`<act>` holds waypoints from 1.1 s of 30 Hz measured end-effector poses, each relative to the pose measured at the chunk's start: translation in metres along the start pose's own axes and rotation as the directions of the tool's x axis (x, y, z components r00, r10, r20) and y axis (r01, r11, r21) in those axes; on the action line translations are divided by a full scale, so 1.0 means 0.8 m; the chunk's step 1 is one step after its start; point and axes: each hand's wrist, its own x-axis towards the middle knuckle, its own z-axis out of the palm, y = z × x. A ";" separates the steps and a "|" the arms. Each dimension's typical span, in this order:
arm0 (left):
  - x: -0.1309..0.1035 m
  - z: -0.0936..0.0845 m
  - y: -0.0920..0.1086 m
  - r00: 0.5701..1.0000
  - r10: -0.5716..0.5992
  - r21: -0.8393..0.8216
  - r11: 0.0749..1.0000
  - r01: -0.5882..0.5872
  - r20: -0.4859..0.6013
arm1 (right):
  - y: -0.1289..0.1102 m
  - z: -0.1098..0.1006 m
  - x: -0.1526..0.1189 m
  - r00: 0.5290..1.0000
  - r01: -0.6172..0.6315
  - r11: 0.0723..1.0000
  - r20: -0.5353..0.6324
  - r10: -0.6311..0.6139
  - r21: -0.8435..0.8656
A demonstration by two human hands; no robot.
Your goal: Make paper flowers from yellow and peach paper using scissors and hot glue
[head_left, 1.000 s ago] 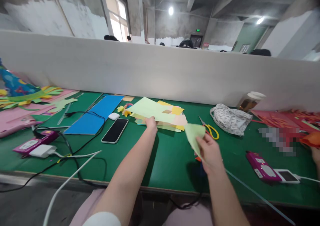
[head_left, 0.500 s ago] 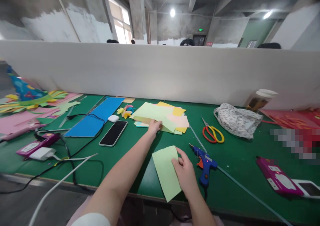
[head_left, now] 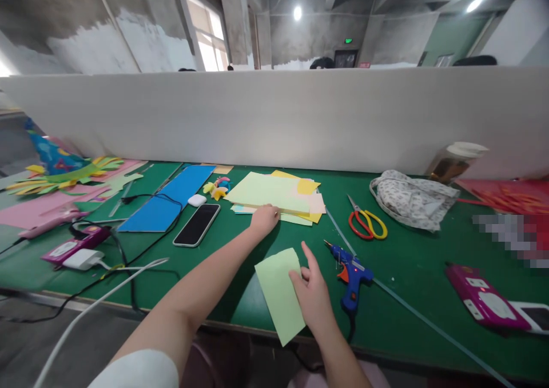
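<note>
My left hand (head_left: 265,221) is at the front edge of a stack of coloured paper (head_left: 268,192), its fingers closed at the light green top sheet; exactly what they grip is hidden. Nearer the table's front edge lies a folded light green paper (head_left: 281,296). My right hand (head_left: 309,288) is at the right edge of this paper, thumb on it, index finger stretched out and the other fingers curled. Just right of that hand is a blue glue gun (head_left: 351,274) with an orange trigger. Red and yellow scissors (head_left: 367,222) lie behind the glue gun.
A phone (head_left: 197,225), an earphone case (head_left: 197,200) and a blue board (head_left: 169,196) lie left. Cables cross the left side near a purple power strip (head_left: 77,244). Right are a patterned cloth bag (head_left: 412,199), a jar (head_left: 455,162) and another purple strip (head_left: 486,296).
The green top sheet on the stack has straightened and lies flatter. My right hand's index finger has stretched away from the folded paper, which has shifted slightly left. The view has moved a little.
</note>
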 end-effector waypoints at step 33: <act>0.038 -0.001 0.000 0.943 0.290 0.266 0.907 -0.326 0.164 | -0.005 -0.003 -0.003 0.999 0.033 0.999 -0.031 -0.033 0.025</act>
